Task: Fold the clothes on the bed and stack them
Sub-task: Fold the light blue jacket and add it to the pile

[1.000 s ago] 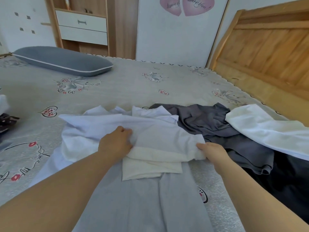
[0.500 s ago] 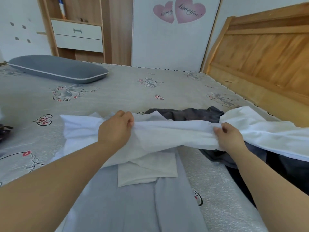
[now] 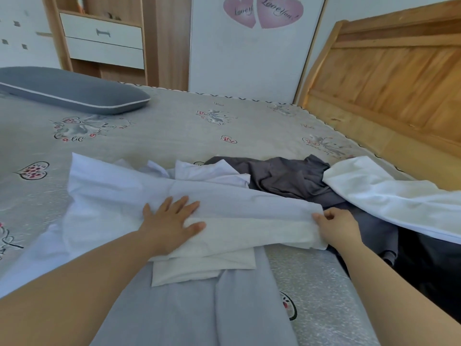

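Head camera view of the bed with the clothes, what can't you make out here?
- Head view: the dark grey crumpled garment is partly covered by the white cloth at right.
- The cream folded cloth lies mostly under the pale lilac shirt.
- The right hand grip: fingertips hidden in fabric.

We are seeing a white garment (image 3: 249,221) lying folded across a pale grey one (image 3: 199,308) on the bed (image 3: 174,136), beside crumpled dark grey clothes (image 3: 287,178) and another white garment (image 3: 389,196).

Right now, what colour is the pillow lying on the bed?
Dark grey with thin white piping, the pillow; the head view shows it best.
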